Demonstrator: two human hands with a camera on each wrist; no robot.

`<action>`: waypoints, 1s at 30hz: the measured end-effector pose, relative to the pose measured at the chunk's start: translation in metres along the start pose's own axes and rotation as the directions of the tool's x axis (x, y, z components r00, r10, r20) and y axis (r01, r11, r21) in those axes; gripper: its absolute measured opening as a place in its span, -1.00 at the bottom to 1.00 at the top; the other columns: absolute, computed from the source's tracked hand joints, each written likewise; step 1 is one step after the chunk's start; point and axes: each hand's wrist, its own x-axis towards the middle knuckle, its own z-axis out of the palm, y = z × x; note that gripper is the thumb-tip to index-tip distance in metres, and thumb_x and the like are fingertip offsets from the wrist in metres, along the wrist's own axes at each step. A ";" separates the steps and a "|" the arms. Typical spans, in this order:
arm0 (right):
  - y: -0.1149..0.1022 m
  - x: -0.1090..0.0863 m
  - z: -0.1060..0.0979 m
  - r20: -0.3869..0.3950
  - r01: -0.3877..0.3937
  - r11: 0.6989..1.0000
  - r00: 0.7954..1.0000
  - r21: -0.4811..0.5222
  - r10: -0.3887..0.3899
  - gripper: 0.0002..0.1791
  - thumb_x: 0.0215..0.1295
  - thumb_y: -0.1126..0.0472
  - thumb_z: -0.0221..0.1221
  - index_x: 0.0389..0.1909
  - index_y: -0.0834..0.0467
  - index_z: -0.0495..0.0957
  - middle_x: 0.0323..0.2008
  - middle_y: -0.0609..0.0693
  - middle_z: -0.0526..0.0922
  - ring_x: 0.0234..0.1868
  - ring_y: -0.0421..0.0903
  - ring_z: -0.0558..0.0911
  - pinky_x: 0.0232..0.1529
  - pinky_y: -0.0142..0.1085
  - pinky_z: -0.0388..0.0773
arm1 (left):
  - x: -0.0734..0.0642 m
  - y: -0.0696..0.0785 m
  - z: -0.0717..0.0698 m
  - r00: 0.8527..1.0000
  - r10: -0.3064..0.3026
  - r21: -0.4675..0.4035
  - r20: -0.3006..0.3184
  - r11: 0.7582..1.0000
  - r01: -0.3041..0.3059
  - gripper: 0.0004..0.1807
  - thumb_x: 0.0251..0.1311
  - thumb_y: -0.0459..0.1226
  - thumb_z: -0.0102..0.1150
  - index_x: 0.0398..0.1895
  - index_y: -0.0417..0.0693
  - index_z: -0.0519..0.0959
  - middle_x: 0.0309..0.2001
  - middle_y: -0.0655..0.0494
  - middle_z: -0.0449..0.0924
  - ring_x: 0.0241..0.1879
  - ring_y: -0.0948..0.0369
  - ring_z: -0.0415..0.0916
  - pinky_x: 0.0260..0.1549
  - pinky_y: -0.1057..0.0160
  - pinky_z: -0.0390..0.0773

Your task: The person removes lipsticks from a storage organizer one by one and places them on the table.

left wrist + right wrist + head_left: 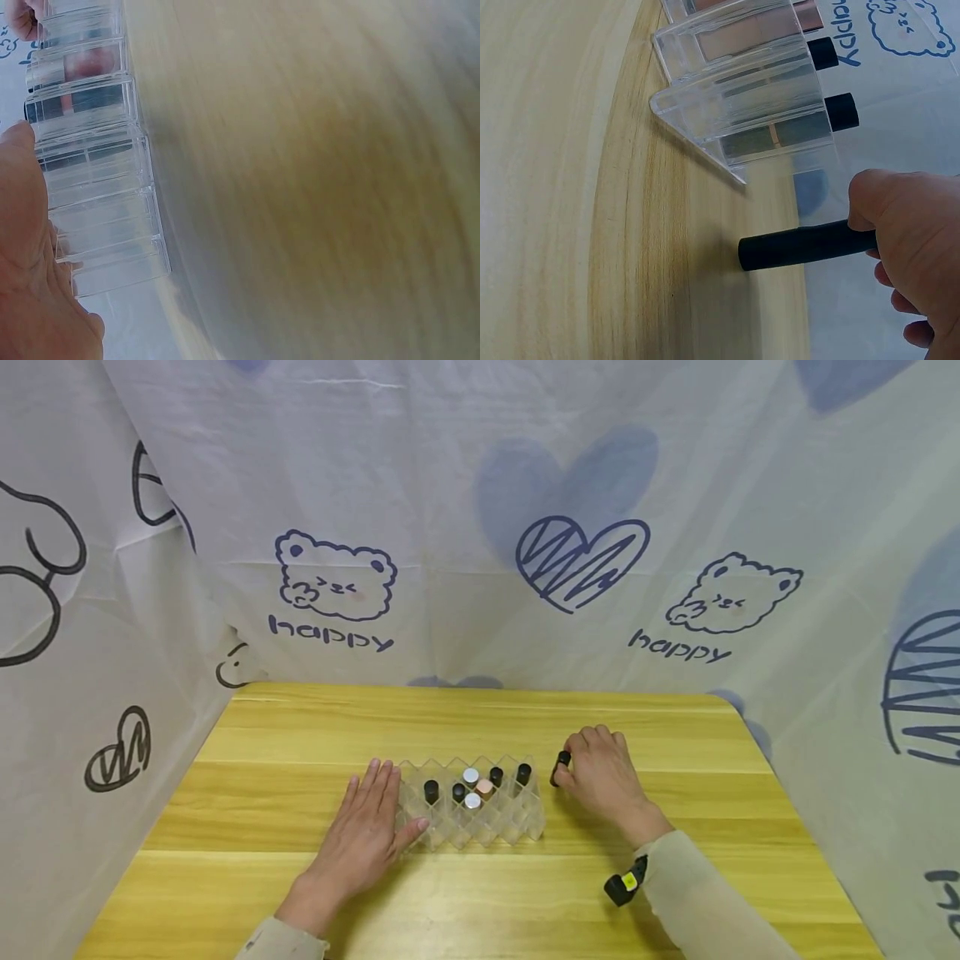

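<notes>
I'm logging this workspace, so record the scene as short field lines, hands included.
Holder: clear plastic organizer with diamond-shaped cells, on a yellow wood-grain table
Contents: seven tubes seen from above, with four black tops, two whitish tops, one peach top
Left hand: touches the organizer's left end, fingers straight
Right hand: pinches a slim black cylindrical tube, right of the organizer and apart from it
Backdrop: white cloth printed with blue hearts, bears and "happy"

A black tube (802, 245) is beside a clear rack (483, 831) holding 7 tubes (484, 789).
</notes>
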 end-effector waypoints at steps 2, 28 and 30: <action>0.000 0.000 0.000 0.000 0.002 1.000 1.000 -0.004 -0.002 -0.73 0.27 0.07 0.34 -0.22 0.21 0.64 -0.26 0.07 0.63 -0.18 0.09 0.51 -0.13 -0.05 0.36 | 0.000 0.000 0.000 1.000 -0.002 -0.002 0.005 1.000 0.002 -0.01 0.58 0.25 -0.10 0.65 -0.38 0.02 0.68 -0.30 -0.06 0.70 -0.17 -0.20 0.64 -0.27 -0.11; 0.000 0.000 0.005 -0.082 0.062 0.998 0.995 0.001 -0.062 -0.74 0.26 0.10 0.34 -0.22 0.22 0.66 -0.28 0.09 0.65 -0.20 0.11 0.53 -0.15 -0.04 0.38 | 0.002 0.001 -0.005 1.000 -0.005 0.096 0.012 0.995 0.004 -0.09 0.62 0.22 -0.19 0.65 -0.33 0.08 0.67 -0.25 -0.07 0.68 -0.16 -0.10 0.63 -0.32 -0.17; 0.000 0.000 0.005 -0.087 0.064 0.998 0.994 0.001 -0.064 -0.74 0.26 0.10 0.34 -0.21 0.22 0.66 -0.27 0.09 0.65 -0.20 0.12 0.54 -0.15 -0.04 0.38 | 0.002 0.000 -0.006 1.000 -0.011 0.090 0.009 0.996 0.010 -0.12 0.63 0.19 -0.19 0.66 -0.32 0.07 0.68 -0.23 -0.07 0.69 -0.16 -0.12 0.62 -0.34 -0.19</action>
